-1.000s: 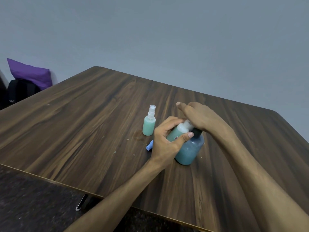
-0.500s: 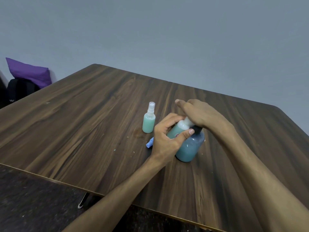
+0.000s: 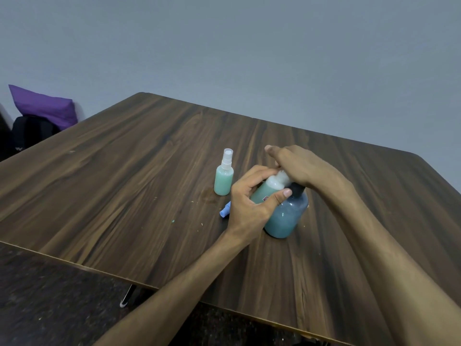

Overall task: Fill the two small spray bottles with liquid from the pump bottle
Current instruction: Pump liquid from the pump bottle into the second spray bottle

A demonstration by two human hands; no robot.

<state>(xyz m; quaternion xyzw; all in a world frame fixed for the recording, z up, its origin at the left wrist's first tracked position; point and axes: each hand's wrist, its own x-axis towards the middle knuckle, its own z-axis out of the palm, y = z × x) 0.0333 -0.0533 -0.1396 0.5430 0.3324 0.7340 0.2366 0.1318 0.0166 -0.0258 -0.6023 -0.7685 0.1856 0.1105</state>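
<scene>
A round pump bottle (image 3: 287,216) of teal liquid with a black collar stands on the wooden table (image 3: 124,183). My right hand (image 3: 301,168) lies on top of its pump head, which it hides. My left hand (image 3: 252,203) grips a small open spray bottle (image 3: 268,189), tilted with its mouth up under my right hand. This bottle holds green liquid in its lower part. A second small spray bottle (image 3: 224,174), full of green liquid and capped with a white sprayer, stands upright to the left. A blue spray cap (image 3: 224,211) lies on the table, partly behind my left hand.
Small crumbs and a faint stain mark the table near the bottles. A purple cushion (image 3: 45,106) sits on a black bag (image 3: 27,133) beyond the table's left corner. The table's near edge runs diagonally below my forearms.
The hands and both bottles keep the same hold and pose. My right hand seems slightly lower on the pump head. The view has shifted a little.
</scene>
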